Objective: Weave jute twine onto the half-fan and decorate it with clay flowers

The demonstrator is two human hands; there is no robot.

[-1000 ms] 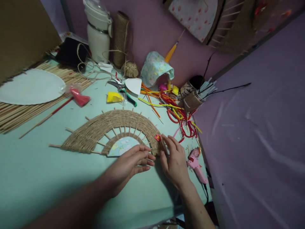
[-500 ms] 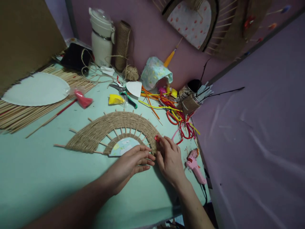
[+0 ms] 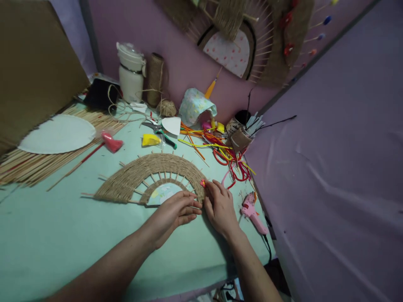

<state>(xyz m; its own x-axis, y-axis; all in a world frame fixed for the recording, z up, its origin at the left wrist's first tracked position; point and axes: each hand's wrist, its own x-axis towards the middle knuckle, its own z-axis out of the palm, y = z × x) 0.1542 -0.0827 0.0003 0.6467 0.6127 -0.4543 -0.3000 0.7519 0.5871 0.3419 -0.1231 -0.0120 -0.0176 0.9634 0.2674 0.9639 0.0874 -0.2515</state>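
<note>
A woven twine fan with stick ribs and a pale floral half-circle lies flat on the green table. Near its right end sits a small pink-red flower. My right hand is beside that end, its index fingertip at the flower and its thumb by the fan's lower corner; its fingers are apart. Across the fan's lower edge, my left hand is held with loosely spread fingers and nothing in them, partly covering the half-circle.
A pink glue gun lies right. Behind the fan are scissors, pipe cleaners, cutters, yellow clay and a twine ball. Sticks and a white oval plate are left.
The view has shifted, showing more of the wall decoration. The pink-red flower is less covered by my right fingers. Both hands remain at the fan's right part.
</note>
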